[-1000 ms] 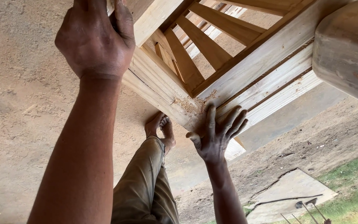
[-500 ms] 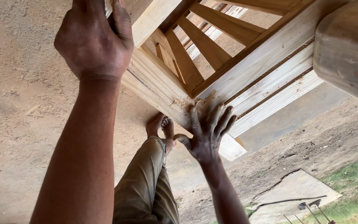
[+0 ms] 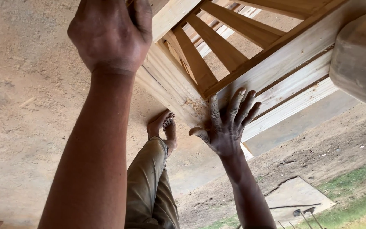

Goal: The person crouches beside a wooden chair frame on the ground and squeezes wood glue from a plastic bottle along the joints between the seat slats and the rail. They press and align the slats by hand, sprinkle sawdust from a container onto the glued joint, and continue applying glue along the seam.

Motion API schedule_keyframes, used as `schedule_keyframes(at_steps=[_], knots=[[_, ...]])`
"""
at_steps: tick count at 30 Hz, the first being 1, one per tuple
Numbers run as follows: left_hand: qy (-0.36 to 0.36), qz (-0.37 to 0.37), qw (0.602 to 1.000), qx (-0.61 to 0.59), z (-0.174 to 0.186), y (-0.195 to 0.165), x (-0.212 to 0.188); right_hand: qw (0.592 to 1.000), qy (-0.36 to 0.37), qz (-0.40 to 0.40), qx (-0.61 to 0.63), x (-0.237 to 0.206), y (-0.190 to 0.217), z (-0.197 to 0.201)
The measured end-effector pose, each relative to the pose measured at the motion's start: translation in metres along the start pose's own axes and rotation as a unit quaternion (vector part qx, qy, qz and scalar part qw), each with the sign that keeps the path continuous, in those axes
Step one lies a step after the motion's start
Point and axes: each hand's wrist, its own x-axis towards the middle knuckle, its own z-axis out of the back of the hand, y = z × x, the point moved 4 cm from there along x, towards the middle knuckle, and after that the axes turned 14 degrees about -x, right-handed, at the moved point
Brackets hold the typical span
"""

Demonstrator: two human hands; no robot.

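My left hand (image 3: 111, 36) gripped the frame (image 3: 250, 63); right hand (image 3: 227, 123) lay flat, open. The frame could tip, I judged.

Both hands on slatted wooden frame (image 3: 250, 46): left hand (image 3: 109, 34) gripping top, right hand (image 3: 227, 125) flat.

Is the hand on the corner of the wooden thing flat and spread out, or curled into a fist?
Spread. The right hand lies flat on the wooden frame, fingers fanned apart.
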Motion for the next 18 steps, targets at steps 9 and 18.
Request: schedule_keyframes(at_steps=[9,18], knots=[[-0.003,0.004,1.000,0.012,-0.004,-0.002,0.000,1.000,-0.003,0.019,0.000,-0.009,0.000,-0.009],[-0.051,-0.020,0.998,-0.030,-0.006,0.001,0.001,0.999,-0.036,0.038,-0.017,-0.015,0.000,-0.008]])
